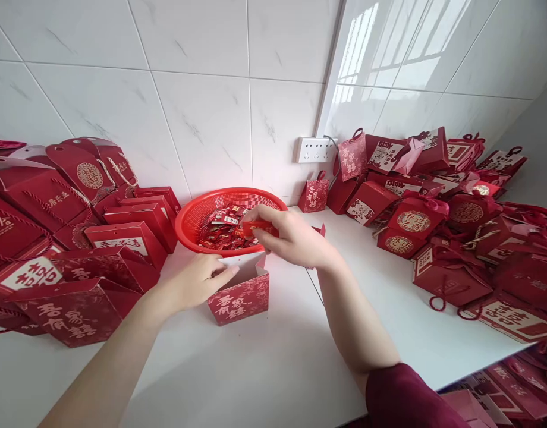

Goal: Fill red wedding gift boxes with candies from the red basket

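In the head view, an open red gift box [244, 302] with pale lettering stands upright on the white table. My left hand [204, 278] grips its left upper edge, the thumb lying over the rim. Above the box and the near right side of a red plastic basket [186, 229], my right hand [288, 233] is closed on a red wrapped candy [258, 227]. Several red-wrapped candies [222, 235] lie loose inside the basket. The inside of the box is only partly visible, and its floor is hidden.
Open red boxes [72, 312] and bags crowd the table's left side. Closed red boxes with ribbon loops [371, 202] are heaped on the right. More boxes [518, 380] lie lower at the right front. A power socket [317, 150] is on the tiled wall behind.
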`<state>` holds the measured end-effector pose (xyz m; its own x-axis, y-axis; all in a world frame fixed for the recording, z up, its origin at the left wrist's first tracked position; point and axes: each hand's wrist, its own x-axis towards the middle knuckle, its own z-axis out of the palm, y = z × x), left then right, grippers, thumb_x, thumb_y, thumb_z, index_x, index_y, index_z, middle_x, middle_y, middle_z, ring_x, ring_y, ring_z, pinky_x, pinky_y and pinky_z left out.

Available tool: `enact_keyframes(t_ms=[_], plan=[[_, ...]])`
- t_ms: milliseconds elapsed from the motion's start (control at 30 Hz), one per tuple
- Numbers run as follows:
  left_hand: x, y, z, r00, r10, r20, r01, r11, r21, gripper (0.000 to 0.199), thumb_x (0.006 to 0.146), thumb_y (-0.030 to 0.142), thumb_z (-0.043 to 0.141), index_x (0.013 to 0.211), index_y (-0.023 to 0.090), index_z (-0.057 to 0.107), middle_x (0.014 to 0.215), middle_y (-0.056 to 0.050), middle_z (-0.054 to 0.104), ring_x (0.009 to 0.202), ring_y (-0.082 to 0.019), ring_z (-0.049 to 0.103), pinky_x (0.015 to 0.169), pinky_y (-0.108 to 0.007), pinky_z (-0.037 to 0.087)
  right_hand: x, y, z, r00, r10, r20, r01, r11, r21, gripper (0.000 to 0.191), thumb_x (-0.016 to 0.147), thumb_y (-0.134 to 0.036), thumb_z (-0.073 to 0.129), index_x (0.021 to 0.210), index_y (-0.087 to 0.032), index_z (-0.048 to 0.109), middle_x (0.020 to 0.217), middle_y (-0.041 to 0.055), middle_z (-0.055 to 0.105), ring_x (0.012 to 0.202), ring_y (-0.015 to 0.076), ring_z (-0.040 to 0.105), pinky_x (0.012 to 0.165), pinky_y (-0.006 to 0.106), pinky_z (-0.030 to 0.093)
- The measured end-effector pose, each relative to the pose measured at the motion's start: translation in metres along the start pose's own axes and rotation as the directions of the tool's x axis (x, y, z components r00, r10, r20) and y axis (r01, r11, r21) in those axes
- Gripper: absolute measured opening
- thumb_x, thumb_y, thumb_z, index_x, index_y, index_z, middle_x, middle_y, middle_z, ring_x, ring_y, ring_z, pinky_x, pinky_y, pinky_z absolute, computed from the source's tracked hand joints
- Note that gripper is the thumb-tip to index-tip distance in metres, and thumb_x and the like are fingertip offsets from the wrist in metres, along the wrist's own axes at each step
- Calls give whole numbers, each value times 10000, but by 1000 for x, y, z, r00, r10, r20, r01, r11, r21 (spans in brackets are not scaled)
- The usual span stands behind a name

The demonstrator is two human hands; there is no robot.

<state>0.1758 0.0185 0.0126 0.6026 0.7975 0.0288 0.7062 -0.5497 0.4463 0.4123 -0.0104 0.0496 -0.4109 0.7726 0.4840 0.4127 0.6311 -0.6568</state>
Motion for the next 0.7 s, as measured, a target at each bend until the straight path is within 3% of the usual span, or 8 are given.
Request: enact_keyframes(t_ms=[67, 167, 300, 400, 467, 567, 700], plan=[[-3, 6, 0, 1000, -12, 16, 11, 1000, 20, 465, 919, 510, 460, 577, 200, 515, 558, -3, 476, 551, -159, 450, 569, -280, 297, -4, -1, -3, 998, 18, 58, -16, 999, -34, 240, 955, -165, 468, 1175, -199, 558, 999, 15, 684, 729, 121, 610, 668, 249, 461], [-12, 15, 1, 998, -46, 48, 42, 996, 80, 484, 928, 540, 453, 591, 202, 533, 574, -4, 507, 530, -150, 450, 538, -278, 284, -9, -3, -10, 996, 41, 73, -35, 996, -82, 228, 937, -170, 540, 1156, -202, 594, 1056, 15, 710, 795, 133, 644, 702, 256, 477], [-23, 24, 0, 992, -69, 109, 51, 986, 160, 538, 950, 535, 419, 545, 196, 522, 624, -13, 543, 501, -140, 457, 501, -281, 277, -14, -7, -16, 997, 47, 54, -42, 995, -95, 150, 887, -203, 666, 1033, -184, 692, 855, -1, 731, 699, 134, 630, 635, 255, 474], [-27, 29, -2, 994, 40, 97, -54, 988, 147, 516, 938, 523, 478, 559, 189, 584, 1005, -42, 660, 663, -156, 598, 571, -277, 388, -17, -9, -18, 999, 8, 49, -10, 999, 52, 195, 870, -247, 717, 1052, -177, 711, 880, 22, 741, 749, 159, 677, 682, 278, 535], [-27, 30, -3, 991, 122, 62, -129, 983, 131, 490, 934, 494, 516, 568, 183, 610, 1217, -43, 615, 781, -171, 641, 667, -288, 451, -19, -11, -17, 996, 1, 93, -23, 972, 233, 240, 881, -272, 716, 1101, -181, 690, 941, 40, 741, 811, 184, 721, 726, 301, 588], [-24, 32, -5, 981, 196, -2, -194, 971, 139, 405, 939, 433, 543, 637, 203, 685, 1144, -46, 638, 829, -188, 648, 748, -311, 483, -22, -15, -15, 982, -2, 189, -82, 895, 439, 313, 898, -317, 706, 1172, -196, 611, 957, 45, 725, 736, 186, 743, 655, 304, 631], [-24, 37, -8, 960, 245, -139, -244, 969, 20, 177, 905, 361, 619, 1003, 279, 741, 1180, -21, 655, 1014, -217, 650, 869, -315, 516, -22, -21, -8, 980, -71, 184, -29, 871, 491, 328, 906, -293, 704, 1180, -204, 547, 999, 42, 698, 660, 142, 724, 554, 242, 617]])
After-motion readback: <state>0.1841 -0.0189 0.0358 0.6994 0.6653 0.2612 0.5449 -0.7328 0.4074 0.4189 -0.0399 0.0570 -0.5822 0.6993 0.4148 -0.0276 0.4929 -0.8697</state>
